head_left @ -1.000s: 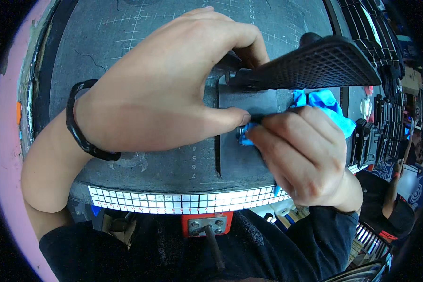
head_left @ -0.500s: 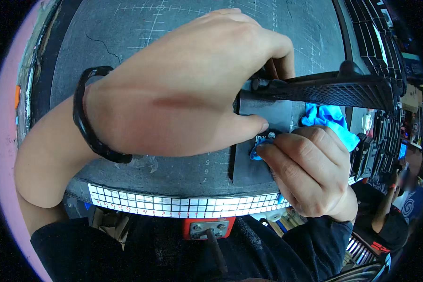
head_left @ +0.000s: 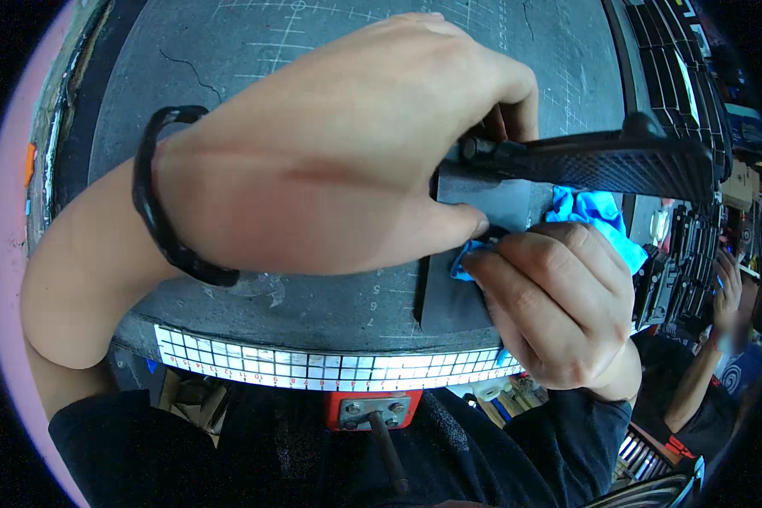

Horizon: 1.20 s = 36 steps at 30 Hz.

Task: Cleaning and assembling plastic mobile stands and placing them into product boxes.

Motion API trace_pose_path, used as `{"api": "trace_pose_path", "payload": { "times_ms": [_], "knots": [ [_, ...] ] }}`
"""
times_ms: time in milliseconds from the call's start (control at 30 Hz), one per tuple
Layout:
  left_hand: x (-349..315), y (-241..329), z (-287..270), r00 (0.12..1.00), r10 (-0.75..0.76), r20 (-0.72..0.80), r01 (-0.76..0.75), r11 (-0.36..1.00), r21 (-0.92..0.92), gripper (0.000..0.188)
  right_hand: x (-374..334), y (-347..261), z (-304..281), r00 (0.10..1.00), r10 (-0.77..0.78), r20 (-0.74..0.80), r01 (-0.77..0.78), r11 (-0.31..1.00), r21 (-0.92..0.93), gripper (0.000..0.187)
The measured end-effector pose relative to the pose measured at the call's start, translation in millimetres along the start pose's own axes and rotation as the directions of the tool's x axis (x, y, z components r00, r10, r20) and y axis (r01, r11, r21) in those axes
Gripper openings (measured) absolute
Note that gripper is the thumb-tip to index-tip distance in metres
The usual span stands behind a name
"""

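Note:
A black pistol-shaped piece lies on the dark board; its flat slab (head_left: 457, 296) points toward me and its checkered grip-like arm (head_left: 618, 165) reaches right. My left hand (head_left: 347, 161), with a black bracelet at the wrist, crosses over from the left and holds the piece. Its thumb rests on the slab, while most fingers curl out of sight at the far side. With closed fingers, my right hand (head_left: 559, 305) pinches a small blue cloth (head_left: 463, 261) against the slab. The fingers hide most of that cloth.
Beneath everything is the dark board (head_left: 330, 309) with faint white grid lines. A white ruler strip (head_left: 313, 370) follows its near edge. Another bright blue cloth (head_left: 597, 216) lies right, near several black pieces (head_left: 676, 267). A wire rack (head_left: 673, 59) stands far right. Another person (head_left: 694, 389) is at lower right.
My right hand and the pinched cloth have shifted slightly over the slab, covering a pale marking seen earlier. The left hand keeps its hold. At right, the other person has raised a hand.

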<state>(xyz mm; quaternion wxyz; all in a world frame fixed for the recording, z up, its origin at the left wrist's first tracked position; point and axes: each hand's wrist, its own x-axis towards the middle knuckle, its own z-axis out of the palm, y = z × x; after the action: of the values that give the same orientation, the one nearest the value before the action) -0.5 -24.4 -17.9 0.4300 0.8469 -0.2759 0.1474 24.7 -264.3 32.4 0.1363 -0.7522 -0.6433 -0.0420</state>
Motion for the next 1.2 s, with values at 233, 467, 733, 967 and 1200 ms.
{"api": "trace_pose_path", "payload": {
  "times_ms": [233,467,733,967,1200],
  "knots": [
    [5,-11,-11,0.982,0.188,-0.027,-0.189,0.978,-0.088,0.062,1,-2,-3,1.0,-0.02,-0.016,0.021,1.0,0.011,0.037],
    [1,-13,-9,0.963,0.267,-0.027,-0.268,0.959,-0.092,0.063,3,0,0,0.999,-0.03,-0.023,0.031,0.999,0.039,0.037],
    [-10,-12,9,0.993,0.073,-0.092,-0.077,0.996,-0.041,0.069,-1,-5,6,0.997,-0.039,-0.069,0.04,0.999,0.017,0.035],
    [-2,-9,-2,0.999,0.018,0.046,-0.017,1.0,-0.003,0.07,1,-2,7,0.997,-0.004,-0.081,0.008,0.999,0.048,0.032],
    [0,-3,-5,1.0,0.017,0.02,-0.016,1.0,-0.005,0.069,4,-4,4,0.997,-0.008,-0.072,0.01,1.0,0.016,0.033]
  ]
}}
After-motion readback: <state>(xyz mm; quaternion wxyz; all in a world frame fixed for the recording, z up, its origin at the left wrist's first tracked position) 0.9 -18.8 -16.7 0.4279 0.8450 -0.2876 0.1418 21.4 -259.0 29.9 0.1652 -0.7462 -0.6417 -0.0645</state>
